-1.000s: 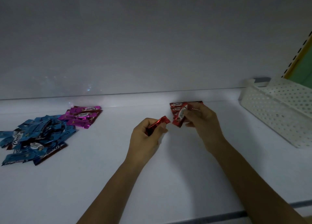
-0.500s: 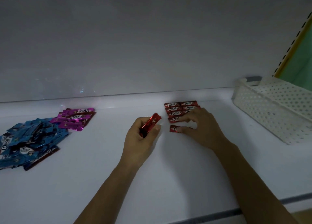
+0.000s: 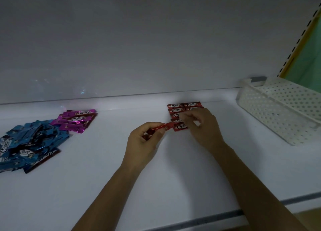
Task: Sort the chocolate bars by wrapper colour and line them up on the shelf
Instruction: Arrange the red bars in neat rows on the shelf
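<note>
While the left hand [image 3: 142, 143] pinches a red bar [image 3: 161, 127] over the shelf [image 3: 104, 170], the right hand [image 3: 205, 128] is unreadably blurred.

Red foil-wrapped chocolate bars [image 3: 175, 107] lie in two neat columns on the white shelf [image 3: 104, 161]. The left hand [image 3: 141, 143] pinches another red bar [image 3: 162, 127]. Magenta-wrapped bars [image 3: 76, 119] and blue-wrapped bars [image 3: 29, 140] lie heaped at the left.
</note>
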